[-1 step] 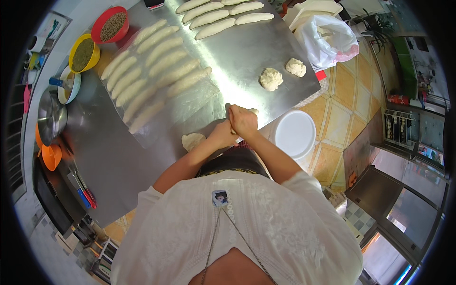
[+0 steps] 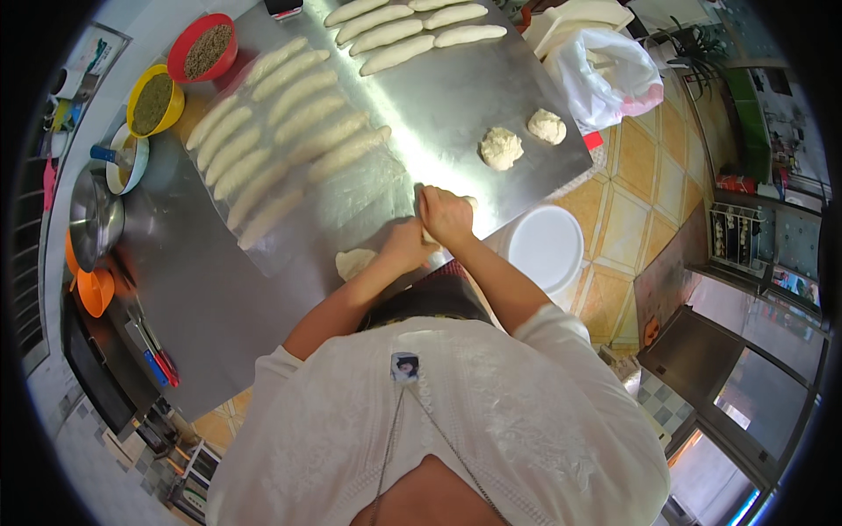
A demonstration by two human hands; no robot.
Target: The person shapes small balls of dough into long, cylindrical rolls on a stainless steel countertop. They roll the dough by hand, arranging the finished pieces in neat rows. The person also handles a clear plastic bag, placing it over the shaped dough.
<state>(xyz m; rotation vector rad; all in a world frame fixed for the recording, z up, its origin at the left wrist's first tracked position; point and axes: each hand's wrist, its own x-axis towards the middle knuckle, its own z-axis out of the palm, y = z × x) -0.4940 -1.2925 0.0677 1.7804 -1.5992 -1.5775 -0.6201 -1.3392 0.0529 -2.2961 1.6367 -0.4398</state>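
At the near edge of the steel table, my left hand (image 2: 406,245) and my right hand (image 2: 448,216) are side by side, closed and pressing on a piece of dough (image 2: 430,238). Most of that dough is hidden beneath them; a pale end peeks out beyond my right hand. Beside my left forearm lies another dough lump (image 2: 354,263). Two rough dough balls (image 2: 501,148) rest further off to the right. Long dough strips (image 2: 307,109) lie in rows under a clear plastic sheet (image 2: 368,191) at the left, and more uncovered dough strips (image 2: 396,55) lie at the far side.
Along the left edge stand a red bowl (image 2: 226,64) and a yellow bowl (image 2: 175,109) of dry fillings, a white bowl (image 2: 139,167) and a metal bowl (image 2: 98,219). Knives (image 2: 158,355) lie nearer. A white bucket (image 2: 545,249) and a plastic bag (image 2: 603,79) are on the right.
Both hands have shifted slightly away from my body, and a little more dough shows between them. The other dough pieces and the bowls have stayed in place.
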